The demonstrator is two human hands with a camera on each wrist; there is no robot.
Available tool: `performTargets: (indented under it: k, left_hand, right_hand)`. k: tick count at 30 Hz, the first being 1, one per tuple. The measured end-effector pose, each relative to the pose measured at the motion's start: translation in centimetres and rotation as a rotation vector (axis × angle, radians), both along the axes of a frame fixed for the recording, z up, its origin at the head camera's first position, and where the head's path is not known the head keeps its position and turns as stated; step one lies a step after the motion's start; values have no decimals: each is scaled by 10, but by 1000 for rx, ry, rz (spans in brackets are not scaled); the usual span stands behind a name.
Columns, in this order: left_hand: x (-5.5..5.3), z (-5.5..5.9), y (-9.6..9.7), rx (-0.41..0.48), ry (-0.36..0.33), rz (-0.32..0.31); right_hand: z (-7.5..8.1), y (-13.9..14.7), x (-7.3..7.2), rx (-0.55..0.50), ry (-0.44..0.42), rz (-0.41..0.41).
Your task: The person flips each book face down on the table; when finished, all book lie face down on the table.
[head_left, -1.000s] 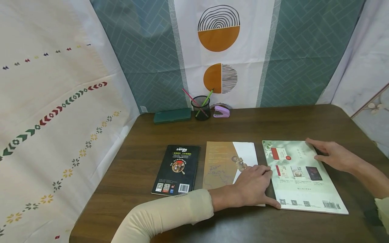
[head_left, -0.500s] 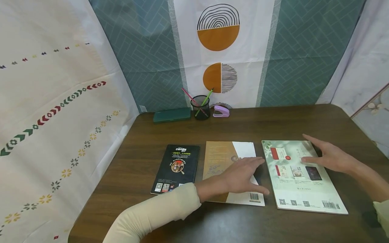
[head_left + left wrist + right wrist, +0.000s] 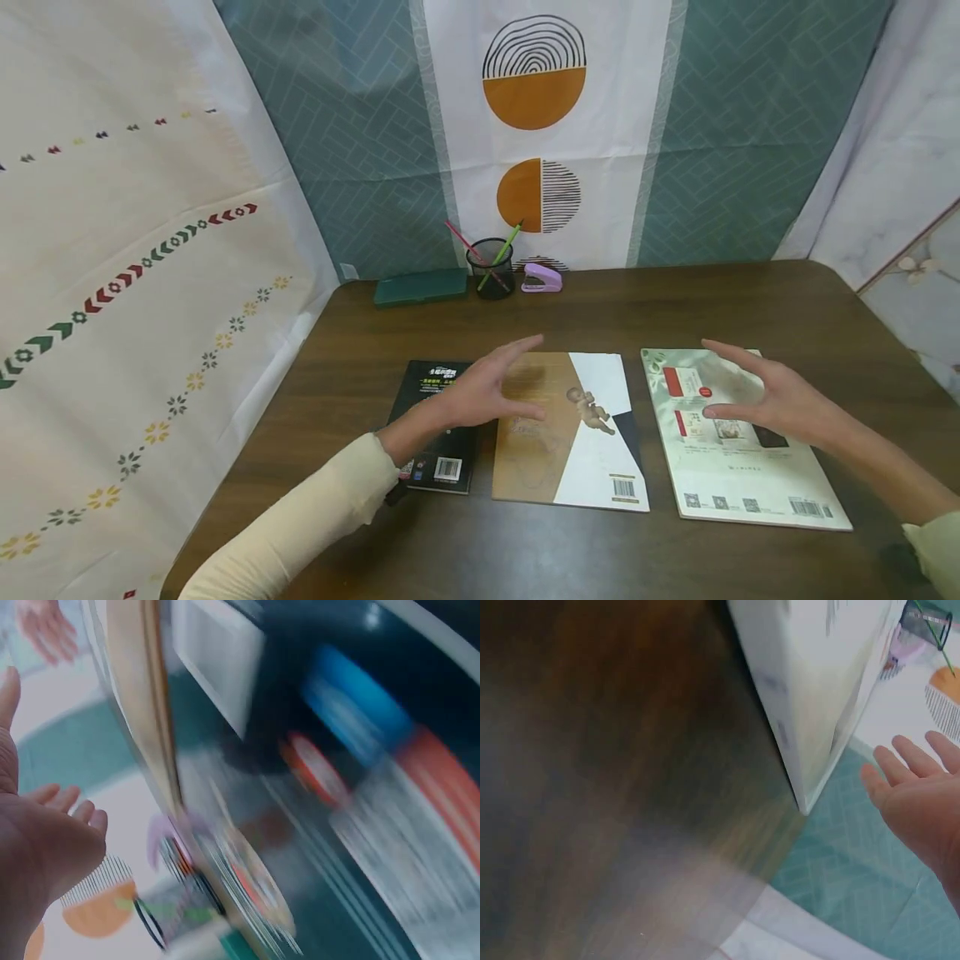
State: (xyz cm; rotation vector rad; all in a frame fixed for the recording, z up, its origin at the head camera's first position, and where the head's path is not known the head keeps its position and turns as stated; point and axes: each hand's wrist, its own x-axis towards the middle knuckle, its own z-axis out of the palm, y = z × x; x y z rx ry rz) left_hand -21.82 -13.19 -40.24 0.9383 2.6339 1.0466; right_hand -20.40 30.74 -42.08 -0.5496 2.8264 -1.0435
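Note:
Three books lie side by side on the brown table [image 3: 525, 550]. In the head view my left hand [image 3: 483, 390], fingers stretched and thumb spread, overlaps the black book [image 3: 447, 468] and the left edge of the brown-and-white book [image 3: 600, 467]. My right hand [image 3: 780, 400] spans the upper right part of the pale green book [image 3: 750, 483], thumb apart from the fingers. Neither hand holds anything. Blur covers much of the left wrist view, where my left palm [image 3: 52, 840] shows. The right wrist view has my right hand [image 3: 922, 787] beside the green book's edge [image 3: 780, 712].
Along the table's back edge stand a dark green case [image 3: 420, 287], a black mesh pen cup [image 3: 491, 271] with pencils, and a purple stapler [image 3: 542, 278]. Patterned cloth [image 3: 360, 125] hangs behind and on both sides.
My left hand has moved left, from between the brown-and-white and green books to above the black one. My right hand has left the green book's right edge and shifted left over it.

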Motion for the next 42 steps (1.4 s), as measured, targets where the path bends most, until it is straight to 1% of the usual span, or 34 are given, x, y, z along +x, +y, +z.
performTargets:
  k: [4, 7, 9, 12, 16, 19, 24, 27, 32, 36, 39, 42]
  left_hand:
    - [-2, -3, -41, -2, -13, 61]
    - [-1, -8, -66, -28, -24, 85]
    - [1, -11, -78, -45, -27, 89]
    - [7, -15, -95, -63, -34, 94]
    - [14, -20, -108, -68, -39, 99]
    - [19, -25, -114, -70, -35, 87]
    - [29, -32, -119, -104, -34, 47]
    - [31, -33, -121, -126, -30, 18]
    - [36, -35, -125, -124, -16, -24]
    - [40, -37, -125, -138, -25, -31]
    - [42, -36, -125, -156, -31, -25]
    - [44, -35, -123, -154, -33, -21]
  right_hand:
    - [-2, -6, 6, 5, -13, 15]
    - [-6, -9, 11, 41, -31, 13]
    - [-8, -10, 14, 65, -37, 11]
    - [-10, -12, 17, 78, -15, 24]
    - [-9, -12, 20, 78, 6, 28]
    - [-8, -11, 22, 72, 6, 26]
    - [-6, -8, 29, 64, 0, 68]
    - [-5, -6, 35, 72, 13, 103]
    - [-5, -8, 42, 103, 8, 169]
    - [-5, -12, 46, 128, -18, 208]
    - [-7, -15, 47, 123, -37, 226]
    - [-8, -16, 48, 104, -61, 230]
